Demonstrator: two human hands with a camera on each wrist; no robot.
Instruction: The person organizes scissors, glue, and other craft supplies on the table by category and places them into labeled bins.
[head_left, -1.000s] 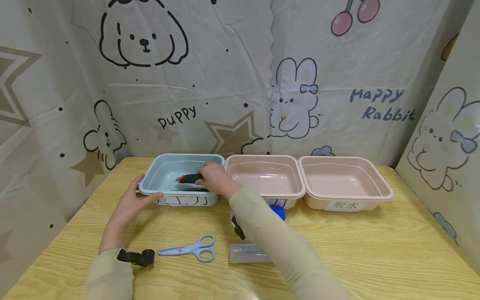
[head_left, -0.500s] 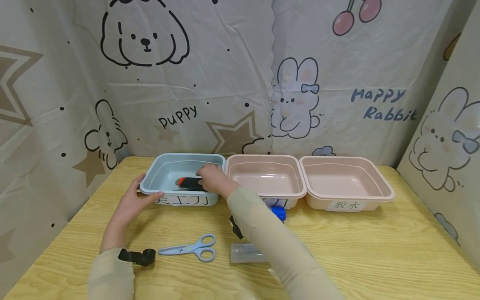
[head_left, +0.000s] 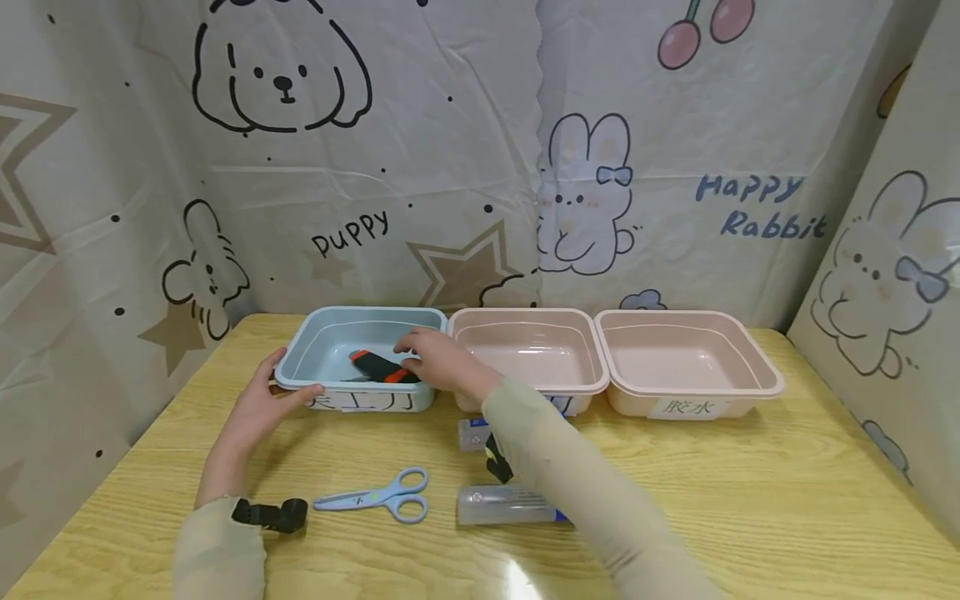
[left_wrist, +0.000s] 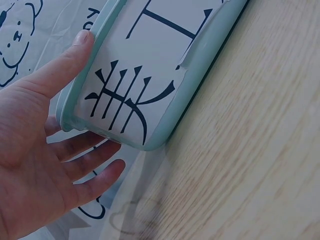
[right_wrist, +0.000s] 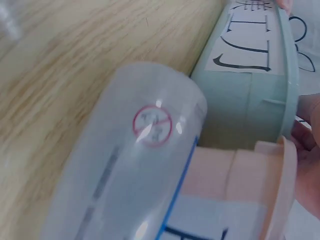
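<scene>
We see the right hand (head_left: 442, 360), fingers loosely parted and holding nothing, has released the black-and-orange utility knife (head_left: 379, 367), now lying in the light-blue bin (head_left: 322, 346) the left hand (head_left: 255, 410) grips, so this placement looks done.

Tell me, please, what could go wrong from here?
The right hand is near the knife in the blue bin; a cut seems possible, though I cannot tell if its blade is out. The nearer clear bottle lies on its side, partly hidden by the right sleeve; it might roll if bumped.
</scene>
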